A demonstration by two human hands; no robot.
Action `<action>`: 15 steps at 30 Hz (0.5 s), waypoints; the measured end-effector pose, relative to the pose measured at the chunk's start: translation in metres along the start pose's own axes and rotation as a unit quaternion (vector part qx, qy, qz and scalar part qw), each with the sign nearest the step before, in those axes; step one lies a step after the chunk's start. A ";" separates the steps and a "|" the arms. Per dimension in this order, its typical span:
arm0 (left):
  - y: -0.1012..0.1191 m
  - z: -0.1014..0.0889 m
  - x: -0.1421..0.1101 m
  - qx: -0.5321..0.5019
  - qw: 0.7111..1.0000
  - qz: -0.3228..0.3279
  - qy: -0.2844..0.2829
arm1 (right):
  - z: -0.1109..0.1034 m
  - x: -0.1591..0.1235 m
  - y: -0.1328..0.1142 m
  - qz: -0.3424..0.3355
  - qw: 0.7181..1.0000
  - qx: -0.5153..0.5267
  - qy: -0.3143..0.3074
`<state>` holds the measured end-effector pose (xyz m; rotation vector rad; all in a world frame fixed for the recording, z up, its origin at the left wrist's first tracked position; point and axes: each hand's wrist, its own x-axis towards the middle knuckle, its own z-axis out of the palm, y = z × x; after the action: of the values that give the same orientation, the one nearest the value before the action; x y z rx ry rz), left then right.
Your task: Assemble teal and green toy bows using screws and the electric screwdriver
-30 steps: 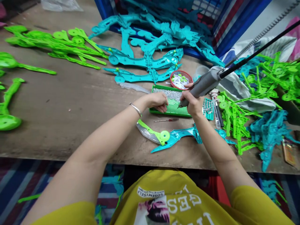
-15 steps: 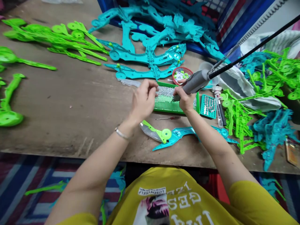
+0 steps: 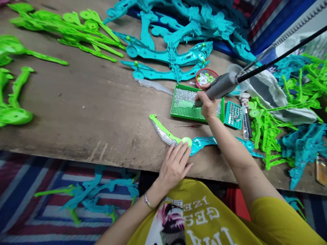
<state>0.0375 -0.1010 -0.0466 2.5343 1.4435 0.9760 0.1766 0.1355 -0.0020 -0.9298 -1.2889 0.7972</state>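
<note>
My left hand lies flat with its fingers stretched out, its fingertips on the round end of a green plastic arm fitted with a clear blade-like piece. That round end sits on a blue plastic part lying near the table's front edge, partly hidden under my right forearm. My right hand is wrapped round a grey electric screwdriver hung from a coil and a black cable. Its tip points down over a green perforated tray that holds many small silvery screws.
Right of the tray are a teal box of metal pieces and a thin red-handled screwdriver lies in front. A red basket stands behind. Blue frames and green parts lie further back; more green parts pile up on the right.
My left hand has come down from beside the screw tray onto the green arm's round end. My right hand still holds the electric screwdriver over the tray. The whole view has shifted slightly.
</note>
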 end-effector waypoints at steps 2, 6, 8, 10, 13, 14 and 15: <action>0.000 0.004 -0.001 0.014 1.000 -0.003 0.010 | 0.001 0.000 0.001 0.010 1.000 -0.008 0.002; 0.000 0.011 -0.002 0.028 0.999 -0.003 0.045 | 0.002 0.002 0.006 0.010 1.000 -0.008 -0.005; 0.000 0.014 -0.001 0.033 0.998 -0.003 0.058 | 0.002 0.003 0.005 -0.005 1.000 0.001 -0.009; 0.001 0.015 0.000 0.038 0.997 -0.003 0.068 | 0.001 0.004 -0.002 -0.025 1.000 0.009 -0.003; 0.003 0.013 0.004 0.047 0.996 -0.002 0.071 | 0.002 -0.004 -0.023 -0.040 0.999 0.009 -0.003; 0.003 0.012 0.005 0.048 0.996 -0.002 0.070 | 0.004 -0.010 -0.032 -0.040 0.999 0.010 -0.013; 0.004 0.011 0.006 0.048 0.997 -0.002 0.068 | 0.007 -0.018 -0.041 -0.038 0.999 0.016 -0.028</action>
<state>0.0486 -0.0958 -0.0513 2.5753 1.5664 1.1240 0.1670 0.1027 0.0280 -0.8335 -1.3475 0.7878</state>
